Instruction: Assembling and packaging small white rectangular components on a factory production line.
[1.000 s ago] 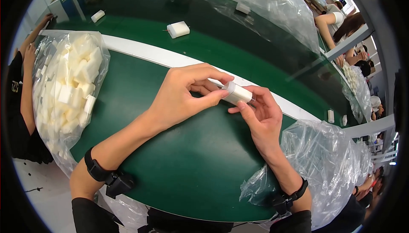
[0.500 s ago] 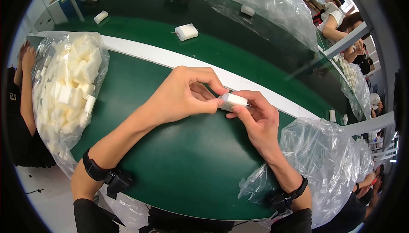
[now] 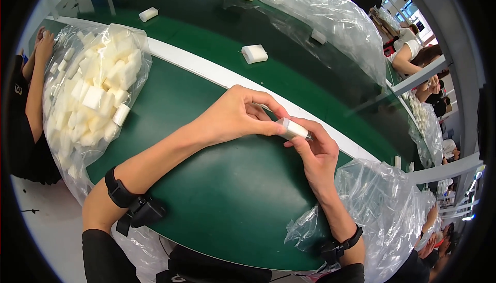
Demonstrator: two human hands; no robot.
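Observation:
A small white block with a greyish, see-through end is held over the green worktop. My left hand pinches its left end between thumb and index finger. My right hand grips the other end, fingers behind and thumb in front. Part of that right end is hidden by the fingers. The block tilts slightly down to the right.
On the left stands a clear bag full of white blocks. Crumpled clear plastic lies at right. Past a white rail, a green belt carries scattered blocks, one nearest, and a large plastic sheet. Other people work left and right.
My view has shifted, so the bag and belt blocks sit farther right in the picture. The block has tilted more between my hands, which keep their hold on it.

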